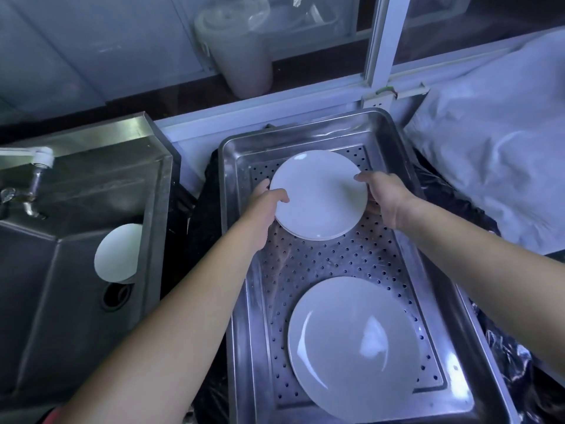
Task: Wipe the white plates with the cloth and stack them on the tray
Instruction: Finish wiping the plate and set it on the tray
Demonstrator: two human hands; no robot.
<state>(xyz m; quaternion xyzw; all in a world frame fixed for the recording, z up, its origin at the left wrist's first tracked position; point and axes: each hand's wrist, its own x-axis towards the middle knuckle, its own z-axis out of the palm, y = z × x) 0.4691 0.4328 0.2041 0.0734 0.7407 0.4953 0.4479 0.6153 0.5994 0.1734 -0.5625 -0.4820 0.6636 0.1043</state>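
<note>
Both hands' fingers [276, 195] around plate stack [319, 194]

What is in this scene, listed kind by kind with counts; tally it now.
Round white plate stacks held in both hands: 1
Large round white plates lying in the tray: 1
White plates in the steel sink: 1
Perforated steel trays: 1
Steel sinks: 1
Taps: 1
Total: 6

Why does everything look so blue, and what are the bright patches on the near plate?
Head view: cool bluish, dim light tints everything; the bright patches on the near plate are glare from the light; the wide lens bends the tray rim; the sink sits in shadow.
</note>
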